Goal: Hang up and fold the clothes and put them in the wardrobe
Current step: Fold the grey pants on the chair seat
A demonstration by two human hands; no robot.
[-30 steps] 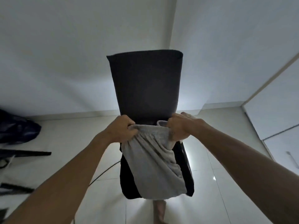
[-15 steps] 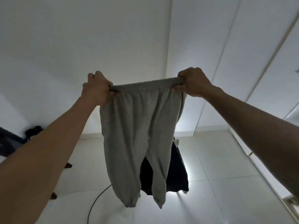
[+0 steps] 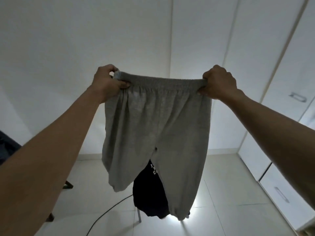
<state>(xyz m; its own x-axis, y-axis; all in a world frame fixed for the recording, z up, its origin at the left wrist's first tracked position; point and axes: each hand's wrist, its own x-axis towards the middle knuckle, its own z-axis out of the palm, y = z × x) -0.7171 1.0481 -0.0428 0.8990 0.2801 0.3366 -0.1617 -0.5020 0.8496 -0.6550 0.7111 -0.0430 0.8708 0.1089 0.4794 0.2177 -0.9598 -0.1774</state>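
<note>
both arms are stretched out in front and up, holding a pair of light grey cotton sweatpants with an elastic gathered waistband spread wide in the air. the left hand has its fingers curled over the top of the waistband at the left corner with the thumb pinching in from below, so it's gripping the fabric tight. the right hand does the same thing at the right corner, fingers wrapped round the band, thumb tucked under. the waistband runs pretty much taut and level between the two fists.

the pants hang straight down from there, both legs loose, cuffs gathered at the bottom. the left leg looks shorter or bunched up, the right leg reaches lower.

behind the pants, showing in the gap between the legs, there's a black garment with small white lettering draped over something, can't tell exactly what. a thin black cable snakes across the pale glossy tiled floor. on the right side are white wardrobe doors with metal handles, shut.
</note>
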